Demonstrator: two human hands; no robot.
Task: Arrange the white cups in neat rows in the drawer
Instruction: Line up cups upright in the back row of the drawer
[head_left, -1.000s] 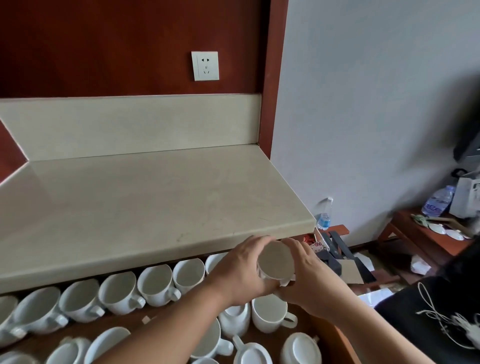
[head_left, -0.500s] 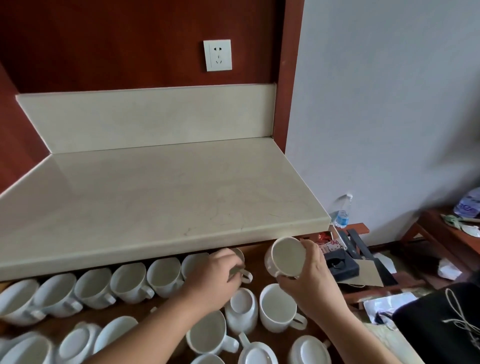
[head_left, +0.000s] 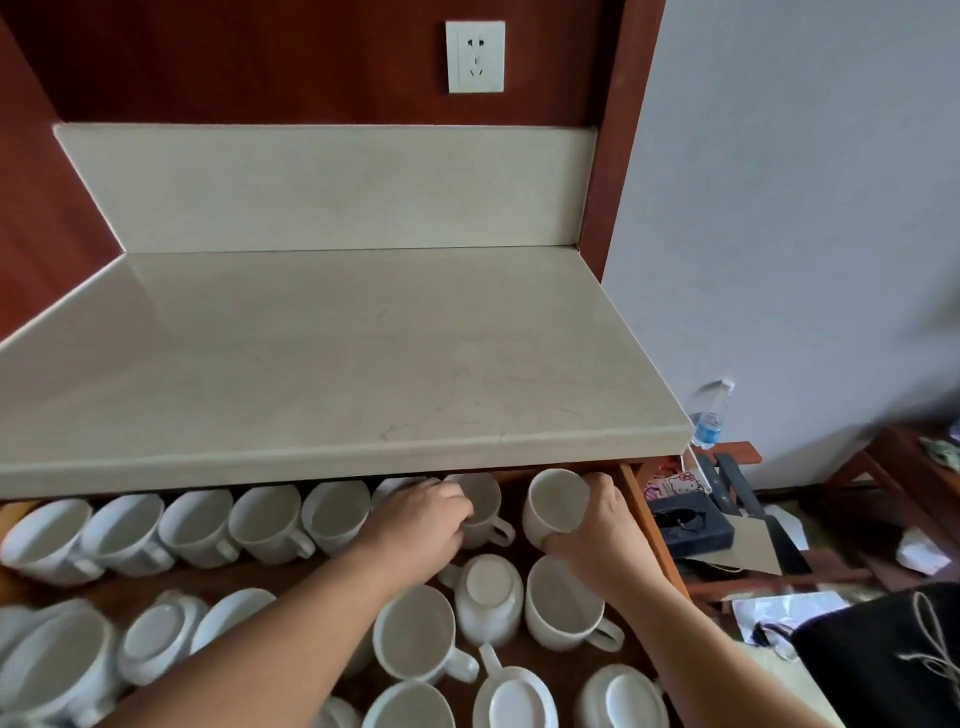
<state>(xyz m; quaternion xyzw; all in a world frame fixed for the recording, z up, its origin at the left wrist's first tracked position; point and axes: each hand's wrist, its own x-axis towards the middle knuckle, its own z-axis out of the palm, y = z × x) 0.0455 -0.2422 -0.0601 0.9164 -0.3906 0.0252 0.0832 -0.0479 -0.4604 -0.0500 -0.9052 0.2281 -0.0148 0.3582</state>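
A tilted white ceramic cup (head_left: 555, 506) was grasped by fingers of the right hand (head_left: 602, 540) inside the brown wooden drawer (head_left: 645, 514), seemingly to extend the back row (head_left: 197, 525). Just beside them, a neighbouring white handled cup (head_left: 485, 506) was gripped by the left hand (head_left: 415, 525), likely for steadying.

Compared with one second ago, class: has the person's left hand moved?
Yes. The left hand has moved left, farther from the countertop's front right corner, off the held cup onto a back-row cup.

Two bare forearms, bare left hand (head_left: 418, 522) and right hand (head_left: 602, 540), uncovered to the frame's lower edge.
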